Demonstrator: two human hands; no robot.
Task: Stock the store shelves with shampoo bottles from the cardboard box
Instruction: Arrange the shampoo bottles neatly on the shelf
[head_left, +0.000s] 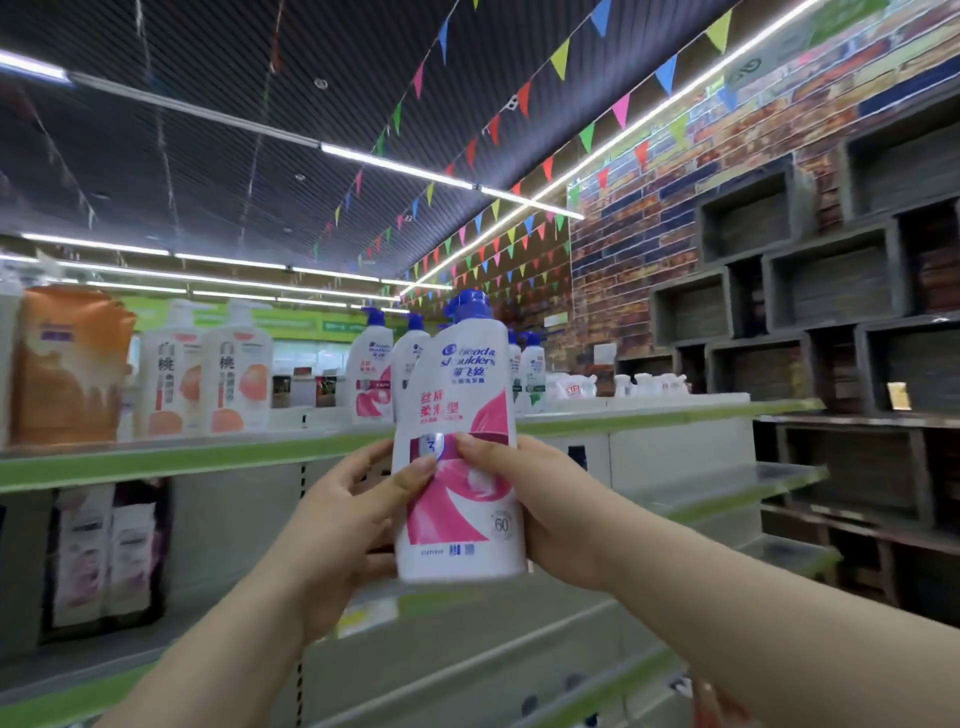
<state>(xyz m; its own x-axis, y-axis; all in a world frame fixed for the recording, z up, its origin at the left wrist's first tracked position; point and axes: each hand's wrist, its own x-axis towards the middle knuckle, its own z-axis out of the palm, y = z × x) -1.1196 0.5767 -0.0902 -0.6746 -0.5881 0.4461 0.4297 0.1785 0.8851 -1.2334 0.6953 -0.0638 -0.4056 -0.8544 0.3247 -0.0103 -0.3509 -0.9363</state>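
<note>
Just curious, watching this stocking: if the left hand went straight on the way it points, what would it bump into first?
Likely the pink-labelled bottles standing on the green-edged shelf, just behind the held shampoo bottle that the left hand grips; depth is hard to judge.

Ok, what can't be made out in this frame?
Head view:
- Cardboard box: outside the frame.
- Fingers of the left hand and right hand: mostly hidden behind the shampoo bottle they hold.
- Bottle's small print: blurred.
- Packs under the top shelf, left: blurred, unreadable.
</note>
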